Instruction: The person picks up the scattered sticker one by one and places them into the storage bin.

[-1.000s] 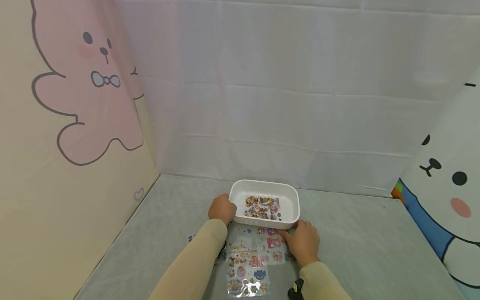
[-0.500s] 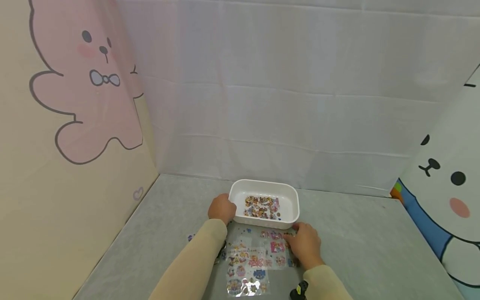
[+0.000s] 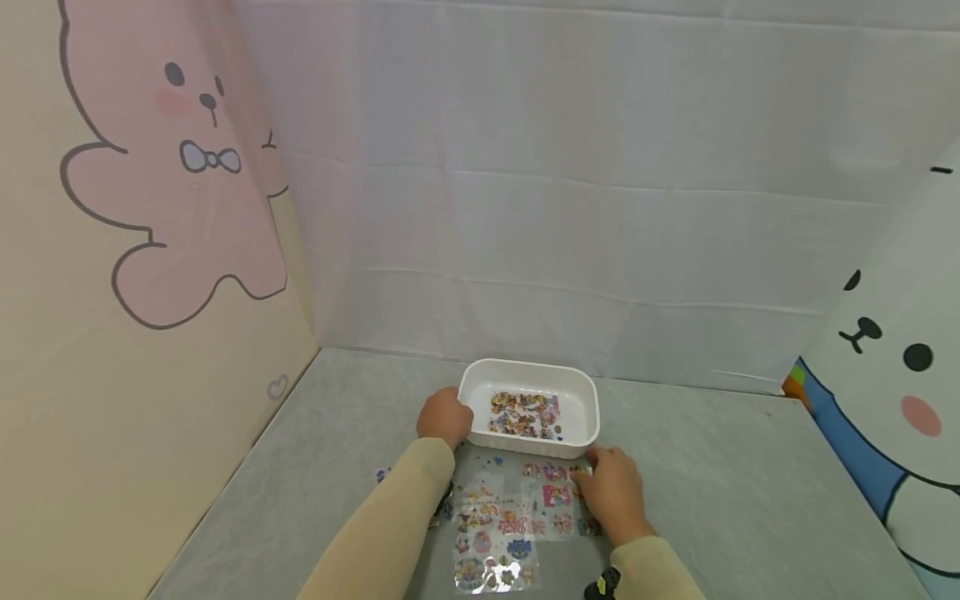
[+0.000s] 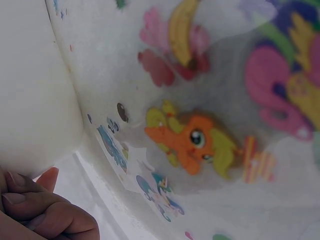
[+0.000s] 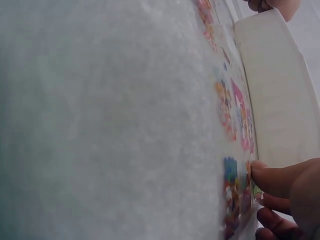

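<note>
My left hand grips the left end of a white plastic tub, its fingers curled at the tub's side in the left wrist view. Small colourful cartoon stickers lie inside the tub. In front of it, my right hand pinches the far right corner of a clear sticker sheet. The right wrist view shows the thumb on top of that sheet. Closer to me, another clear sticker sheet overlaps it, shiny at its near edge.
More stickers show left of the sheets, partly hidden by my left sleeve. The grey tabletop meets a white cloth wall behind the tub. Side walls carry a pink bear and a white cartoon animal.
My right hand has shifted slightly right and toward me, and the pinched sticker sheet has slid along with it. The left hand and the tub have stayed in place.
</note>
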The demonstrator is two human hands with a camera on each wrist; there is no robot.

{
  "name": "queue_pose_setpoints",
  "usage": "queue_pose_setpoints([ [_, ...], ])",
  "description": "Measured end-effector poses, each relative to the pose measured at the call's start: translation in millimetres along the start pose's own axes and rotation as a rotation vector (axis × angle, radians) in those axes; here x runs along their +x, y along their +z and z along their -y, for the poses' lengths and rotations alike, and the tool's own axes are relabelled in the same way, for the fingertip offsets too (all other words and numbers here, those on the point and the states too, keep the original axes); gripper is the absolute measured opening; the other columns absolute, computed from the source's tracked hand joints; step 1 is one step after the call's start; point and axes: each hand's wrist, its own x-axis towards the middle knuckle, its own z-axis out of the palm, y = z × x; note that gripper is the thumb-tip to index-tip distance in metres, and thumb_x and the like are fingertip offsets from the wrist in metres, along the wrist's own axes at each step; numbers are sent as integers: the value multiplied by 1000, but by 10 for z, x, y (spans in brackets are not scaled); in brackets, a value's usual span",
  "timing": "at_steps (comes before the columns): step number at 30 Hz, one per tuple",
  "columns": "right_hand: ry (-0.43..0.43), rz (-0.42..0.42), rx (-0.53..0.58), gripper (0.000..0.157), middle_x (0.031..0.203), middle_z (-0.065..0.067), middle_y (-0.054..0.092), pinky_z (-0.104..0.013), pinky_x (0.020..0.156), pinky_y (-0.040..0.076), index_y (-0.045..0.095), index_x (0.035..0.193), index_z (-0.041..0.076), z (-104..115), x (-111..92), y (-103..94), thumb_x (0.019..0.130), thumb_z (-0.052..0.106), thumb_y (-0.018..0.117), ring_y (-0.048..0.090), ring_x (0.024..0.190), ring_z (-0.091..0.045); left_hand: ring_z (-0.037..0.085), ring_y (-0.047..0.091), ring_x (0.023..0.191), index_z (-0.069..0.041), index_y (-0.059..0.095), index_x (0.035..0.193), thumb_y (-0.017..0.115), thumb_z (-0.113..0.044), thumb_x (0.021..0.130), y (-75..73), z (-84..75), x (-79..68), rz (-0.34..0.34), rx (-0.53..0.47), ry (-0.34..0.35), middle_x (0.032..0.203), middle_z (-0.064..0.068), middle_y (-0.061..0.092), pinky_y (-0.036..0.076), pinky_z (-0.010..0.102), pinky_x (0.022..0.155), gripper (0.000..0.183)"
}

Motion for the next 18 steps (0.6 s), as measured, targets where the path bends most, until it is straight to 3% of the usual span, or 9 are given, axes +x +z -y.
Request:
queue_pose_setpoints([
  [7, -2, 50, -71, 36, 97, -11, 57, -50, 81, 40, 68, 107, 4, 10, 10, -18, 79, 26, 75, 51, 92, -30, 24, 63, 82, -7, 66, 114, 57, -13, 83, -10, -6, -14, 6, -1, -10, 95, 8, 68, 51, 44, 69, 32],
  [18, -5, 46, -68, 33, 91, -8, 56, -48, 78, 42, 67, 101, 4, -5, 19, -14, 78, 26, 76, 52, 88, -27, 25, 64, 82, -8, 66, 114, 56, -14, 84, -7, 6, -16, 2, -10, -5, 96, 8, 68, 51, 45, 68, 32],
])
